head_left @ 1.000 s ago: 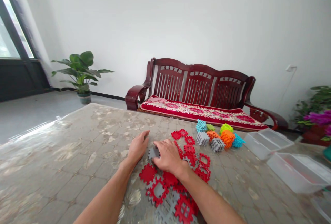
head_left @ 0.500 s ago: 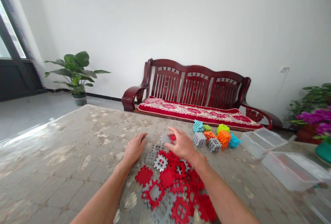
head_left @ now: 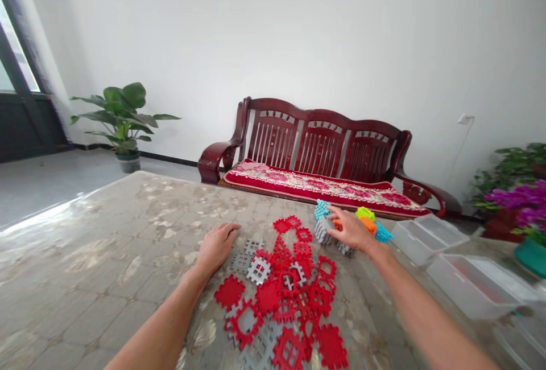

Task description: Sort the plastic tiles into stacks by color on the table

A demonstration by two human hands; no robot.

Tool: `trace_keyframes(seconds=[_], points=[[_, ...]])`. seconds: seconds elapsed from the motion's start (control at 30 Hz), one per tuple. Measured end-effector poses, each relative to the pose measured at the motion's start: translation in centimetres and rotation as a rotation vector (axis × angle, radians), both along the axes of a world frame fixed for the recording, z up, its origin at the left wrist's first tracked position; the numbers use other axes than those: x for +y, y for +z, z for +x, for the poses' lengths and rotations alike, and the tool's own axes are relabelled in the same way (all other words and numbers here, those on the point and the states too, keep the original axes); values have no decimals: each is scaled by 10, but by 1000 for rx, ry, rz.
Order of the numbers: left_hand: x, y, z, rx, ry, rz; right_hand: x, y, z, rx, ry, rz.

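My left hand [head_left: 218,243] lies palm down on the table, fingers loosely extended and nothing in them, left of the pile. My right hand [head_left: 352,232] is at the grey stack of tiles [head_left: 323,233]. Its thumb and fingers are around a grey interlocking tile [head_left: 327,224] at the stack's near side; whether the tile touches the stack cannot be made out. Loose red notched tiles [head_left: 268,296], some solid, some with cut-outs, lie in a heap between my arms. Several grey window tiles [head_left: 258,270] are mixed in.
Blue [head_left: 322,209], orange and lime [head_left: 365,213] stacks stand around my right hand, partly hidden by it. Clear plastic boxes [head_left: 473,287] stand on the right. A wooden bench [head_left: 319,136] is behind the patterned table [head_left: 106,267]. A potted plant [head_left: 128,114] is at left.
My right hand has moved right from the far end of the heap to the grey stack, carrying a grey tile. My left hand stays nearly in place.
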State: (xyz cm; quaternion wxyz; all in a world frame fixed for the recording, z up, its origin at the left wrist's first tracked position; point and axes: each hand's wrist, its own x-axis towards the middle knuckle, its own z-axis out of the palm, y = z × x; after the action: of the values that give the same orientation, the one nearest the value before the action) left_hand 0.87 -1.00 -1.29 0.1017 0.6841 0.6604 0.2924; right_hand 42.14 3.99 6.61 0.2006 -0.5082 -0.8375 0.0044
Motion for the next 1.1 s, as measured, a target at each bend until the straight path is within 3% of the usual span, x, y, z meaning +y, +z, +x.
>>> trace_keyframes(seconds=[0.37, 0.8, 0.97, 1.1], points=[[0, -1, -1, 1, -20, -5, 11, -9, 8, -70, 23, -47], [-1, 1, -1, 9, -20, -10, 15, -2, -12, -228, 45, -228], [-2, 2, 0, 20, -17, 6, 13, -3, -14, -178, 35, -157], [-3, 2, 1, 12, -4, 8, -1, -1, -49, 26, 62, -64]])
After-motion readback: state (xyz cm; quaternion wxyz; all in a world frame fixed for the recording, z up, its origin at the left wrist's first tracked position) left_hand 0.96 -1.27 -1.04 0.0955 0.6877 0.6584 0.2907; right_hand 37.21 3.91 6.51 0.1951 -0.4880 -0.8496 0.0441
